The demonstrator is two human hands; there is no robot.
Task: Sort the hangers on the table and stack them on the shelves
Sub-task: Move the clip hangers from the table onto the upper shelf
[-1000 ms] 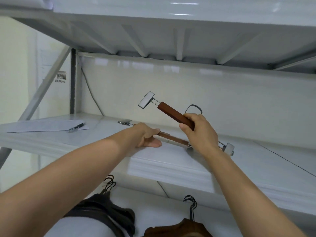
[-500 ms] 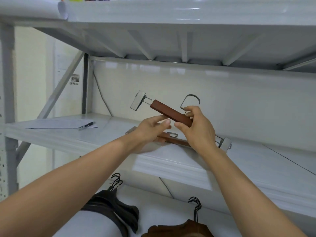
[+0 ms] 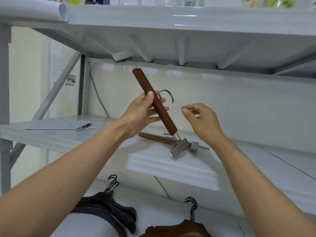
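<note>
No legible text anywhere. Barcode (image 3: 189, 3) on white pack (image 3: 200, 2), top shelf (image 3: 171, 16): digits too small to read. Printed sheet (image 3: 56, 124) on middle shelf (image 3: 51, 139) and wall notice (image 3: 57, 65) w/ small picture label (image 3: 71, 80): print blurred, unreadable.

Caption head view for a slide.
Left hand holds a clip hanger tilted over a second hanger on the shelf; right hand empty.

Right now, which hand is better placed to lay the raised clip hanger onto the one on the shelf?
Left. The left hand grips the raised hanger at mid-bar, its lower end close over the shelved hanger. The right hand hovers beside it, holding nothing.
</note>
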